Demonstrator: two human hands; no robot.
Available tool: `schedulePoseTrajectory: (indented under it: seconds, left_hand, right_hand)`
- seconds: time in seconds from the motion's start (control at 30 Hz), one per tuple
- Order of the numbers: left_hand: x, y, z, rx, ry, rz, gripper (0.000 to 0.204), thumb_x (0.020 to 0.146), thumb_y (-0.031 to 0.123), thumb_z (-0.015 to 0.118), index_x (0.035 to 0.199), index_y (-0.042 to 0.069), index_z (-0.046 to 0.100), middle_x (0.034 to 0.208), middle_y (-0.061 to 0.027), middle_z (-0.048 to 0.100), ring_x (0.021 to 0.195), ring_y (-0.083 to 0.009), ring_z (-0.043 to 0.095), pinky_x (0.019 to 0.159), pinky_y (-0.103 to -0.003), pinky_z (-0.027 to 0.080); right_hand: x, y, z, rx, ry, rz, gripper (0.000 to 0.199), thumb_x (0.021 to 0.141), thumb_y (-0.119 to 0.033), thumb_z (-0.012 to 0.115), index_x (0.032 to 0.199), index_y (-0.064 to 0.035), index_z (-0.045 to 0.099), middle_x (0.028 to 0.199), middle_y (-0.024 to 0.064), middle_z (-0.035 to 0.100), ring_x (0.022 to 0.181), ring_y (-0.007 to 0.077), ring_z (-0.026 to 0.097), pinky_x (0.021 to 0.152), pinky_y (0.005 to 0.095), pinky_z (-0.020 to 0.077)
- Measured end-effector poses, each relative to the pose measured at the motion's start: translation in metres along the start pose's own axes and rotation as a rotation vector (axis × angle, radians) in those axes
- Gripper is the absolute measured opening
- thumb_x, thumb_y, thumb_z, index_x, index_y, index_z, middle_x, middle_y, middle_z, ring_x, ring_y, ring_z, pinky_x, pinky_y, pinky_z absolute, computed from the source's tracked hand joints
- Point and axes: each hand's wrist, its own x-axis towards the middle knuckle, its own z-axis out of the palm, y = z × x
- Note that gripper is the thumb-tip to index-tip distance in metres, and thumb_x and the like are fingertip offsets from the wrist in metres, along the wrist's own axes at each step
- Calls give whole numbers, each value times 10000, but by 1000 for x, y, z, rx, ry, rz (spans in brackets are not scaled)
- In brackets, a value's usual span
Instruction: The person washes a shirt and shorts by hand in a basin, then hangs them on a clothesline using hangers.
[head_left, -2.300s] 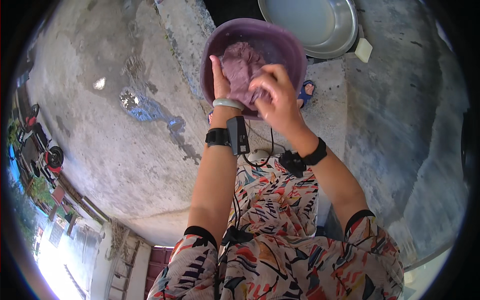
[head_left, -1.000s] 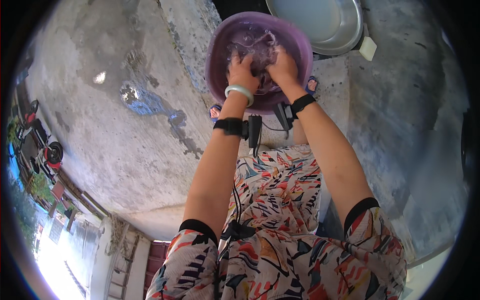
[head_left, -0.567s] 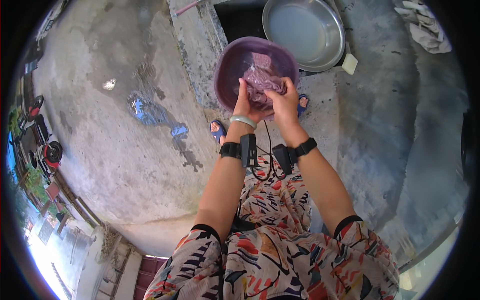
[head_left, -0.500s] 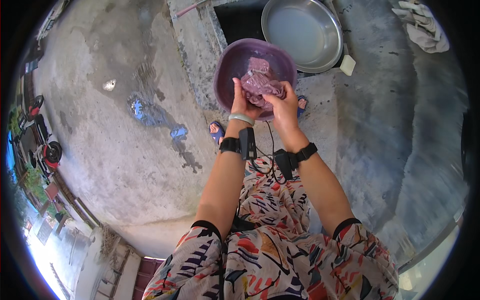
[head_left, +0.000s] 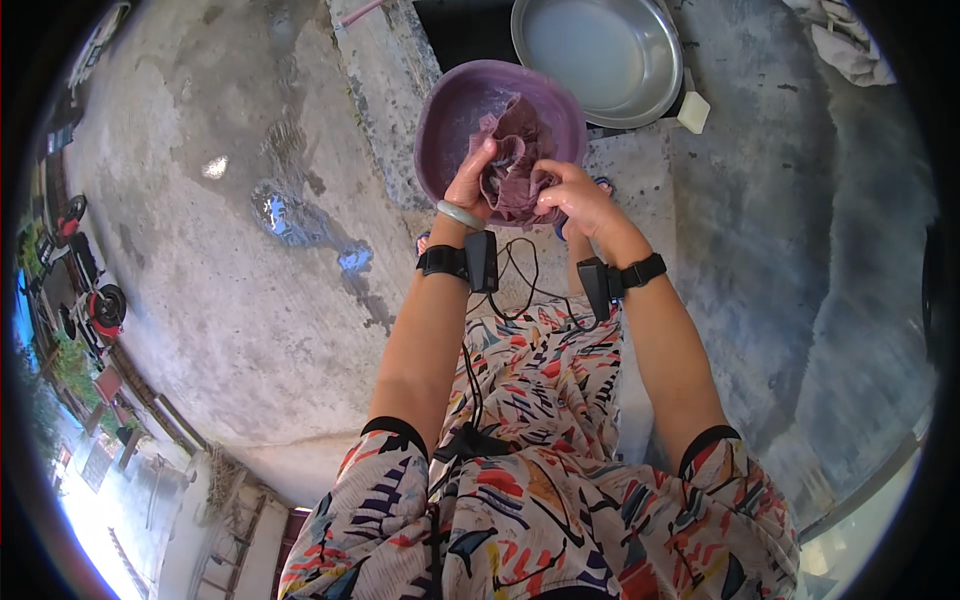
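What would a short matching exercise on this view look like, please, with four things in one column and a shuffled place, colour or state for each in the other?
Things:
1. Cloth
2. Purple basin
3. Metal basin
4. Bangle

Descriptions:
A. around the left wrist
B. silvery
C. held by the left hand and right hand
D. beneath the held cloth

Pairs: 1-C, 2-D, 3-B, 4-A
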Motion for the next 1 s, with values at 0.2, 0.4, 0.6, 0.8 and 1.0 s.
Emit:
schedulePoseTrajectory:
  seconds: [0.2,0.4,0.6,0.8,1.0]
  left_hand:
    - [16,-10,11,65,304,142,281,842,104,703,1105,33,632,1013,-99,684,909,-237,670,808,-391,572]
    - [4,-13,40,207,408,629,214,794,18,711,993,31,634,929,-70,669,814,-187,658,764,-333,548]
    - [-12,-44,71,510,311,698,214,782,26,760,946,24,622,888,-28,665,766,-95,620,715,-244,509]
    - [-20,-35,74,607,326,553,221,790,88,767,962,26,643,876,-8,659,757,-80,595,701,-233,483]
    - [-7,-35,72,637,300,625,379,788,111,776,1121,17,620,951,-34,652,840,-101,599,775,-248,490]
  right_hand:
    - [2,25,4,-8,198,-278,428,686,-68,626,1112,-39,619,983,58,621,884,153,585,719,279,476]
    - [-34,10,23,777,372,89,626,877,-366,662,1418,-137,447,1216,114,508,1113,263,514,930,509,460]
    - [23,11,16,1009,220,129,549,891,-559,622,1256,-152,572,1227,113,603,1128,259,584,873,518,517]
    - [47,15,12,790,11,-167,318,915,-389,640,1051,-101,653,925,13,686,790,145,675,686,286,560]
    - [55,18,13,795,227,-143,244,920,-315,635,1045,-106,654,925,17,676,785,129,670,667,296,560]
